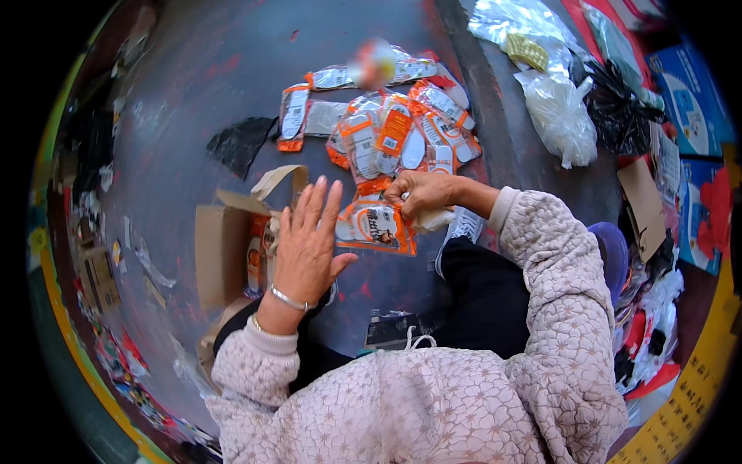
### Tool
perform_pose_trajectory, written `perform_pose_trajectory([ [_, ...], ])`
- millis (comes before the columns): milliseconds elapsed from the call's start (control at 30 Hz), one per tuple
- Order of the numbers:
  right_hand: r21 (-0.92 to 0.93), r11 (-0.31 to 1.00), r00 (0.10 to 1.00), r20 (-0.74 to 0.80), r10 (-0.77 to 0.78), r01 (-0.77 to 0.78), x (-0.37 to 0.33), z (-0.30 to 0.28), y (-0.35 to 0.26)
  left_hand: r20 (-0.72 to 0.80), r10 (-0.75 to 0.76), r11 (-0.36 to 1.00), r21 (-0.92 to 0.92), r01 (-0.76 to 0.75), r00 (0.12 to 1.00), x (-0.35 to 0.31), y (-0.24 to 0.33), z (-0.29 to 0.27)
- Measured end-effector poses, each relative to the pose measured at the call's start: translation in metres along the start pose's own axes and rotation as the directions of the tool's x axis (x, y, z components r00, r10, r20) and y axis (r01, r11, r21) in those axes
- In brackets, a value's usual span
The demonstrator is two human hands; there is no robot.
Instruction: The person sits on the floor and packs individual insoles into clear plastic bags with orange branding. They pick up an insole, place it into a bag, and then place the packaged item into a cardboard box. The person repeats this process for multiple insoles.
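Observation:
My right hand (423, 195) is closed, its fingers pinching the upper edge of an orange and clear plastic packet (375, 228) that looks like packaged insoles. A pale, crumpled piece (434, 220) shows just under that hand; what it is I cannot make out. Palm down and fingers stretched, my left hand (305, 243) holds nothing and hovers left of the packet, beside an opened cardboard box (220, 255). More orange packets are partly visible inside the box. Beyond my right hand lies a loose pile of similar insole packets (363, 147), some overlapping.
A black plastic scrap (241, 145) lies on the grey floor (185, 100) left of the pile. To the right are white plastic bags (558, 116), a black bag (618, 108) and blue boxes (688, 100). Mixed litter lines the left edge. My legs flank the packet.

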State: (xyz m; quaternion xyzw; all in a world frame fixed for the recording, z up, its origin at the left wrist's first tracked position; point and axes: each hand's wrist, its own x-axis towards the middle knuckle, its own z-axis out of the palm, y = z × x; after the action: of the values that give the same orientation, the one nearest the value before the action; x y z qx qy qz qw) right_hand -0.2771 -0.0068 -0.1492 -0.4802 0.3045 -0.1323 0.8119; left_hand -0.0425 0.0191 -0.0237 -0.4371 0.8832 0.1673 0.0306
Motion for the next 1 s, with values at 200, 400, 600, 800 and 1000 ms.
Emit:
perform_pose_trajectory([
  [200,-0.143,0.985,0.984,0.163,-0.077,0.101,-0.037,0.043,-0.096,0.123,0.165,0.879,-0.468,-0.090,0.979,-0.008,-0.020,0.001],
  [400,-0.674,0.544,0.810,0.144,-0.568,0.501,-0.072,0.075,-0.144,0.325,0.395,0.351,-0.918,0.186,0.860,-0.008,-0.024,-0.003],
  [600,-0.847,0.424,0.757,-0.040,-0.652,0.320,-0.109,0.089,-0.146,0.274,0.434,0.112,-0.962,0.251,0.858,-0.001,0.034,0.005],
  [800,-0.586,0.760,0.758,-0.622,-0.199,-0.281,-0.126,0.083,-0.166,0.197,0.336,0.063,-0.980,0.187,0.921,-0.005,0.054,0.007],
  [1000,-0.814,0.194,0.375,-0.446,-0.812,-0.548,-0.122,0.079,-0.187,-0.449,0.402,0.794,-0.262,-0.548,0.798,0.010,0.003,0.016],
])
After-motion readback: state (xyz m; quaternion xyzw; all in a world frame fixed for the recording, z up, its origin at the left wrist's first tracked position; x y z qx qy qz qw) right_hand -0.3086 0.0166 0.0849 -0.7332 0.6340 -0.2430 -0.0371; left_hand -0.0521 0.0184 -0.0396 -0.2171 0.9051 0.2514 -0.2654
